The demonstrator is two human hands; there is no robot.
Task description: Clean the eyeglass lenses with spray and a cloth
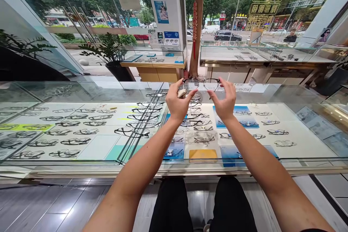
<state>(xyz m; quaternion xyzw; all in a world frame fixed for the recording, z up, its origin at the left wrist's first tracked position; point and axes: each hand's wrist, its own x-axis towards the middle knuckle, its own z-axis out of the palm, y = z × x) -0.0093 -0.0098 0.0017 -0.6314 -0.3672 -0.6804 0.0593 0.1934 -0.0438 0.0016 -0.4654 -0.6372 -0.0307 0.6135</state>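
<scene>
Across the middle of the frame, glass counter (89,172): spreads from edge to edge; its spectacle frames (277,132) lie in rows beneath the glass, probably so each can be seen from above without being handled.
Display case, upper right (301,56): stands by the window with more frames inside, likely turned to catch the street's view.
Left hand, centre (178,103): thumb and forefinger are parted, gripping the left end of a pair of glasses; the other fingers are partly hidden, so their exact pose I cannot tell.
Right hand, right of centre (225,98): mirrors that grip at the other end, thumb low and forefinger up by the hinge.
Blue sheet, under the right hand (234,110): lies beneath several frames, perhaps as a backdrop that sets them off.
Yellow card, lower centre (203,155): lies flat near the counter's front edge.
Black-rimmed glasses, upper centre (201,81): raised level above the counter, held at both ends, seemingly for balance and to leave most of the lenses uncovered.
</scene>
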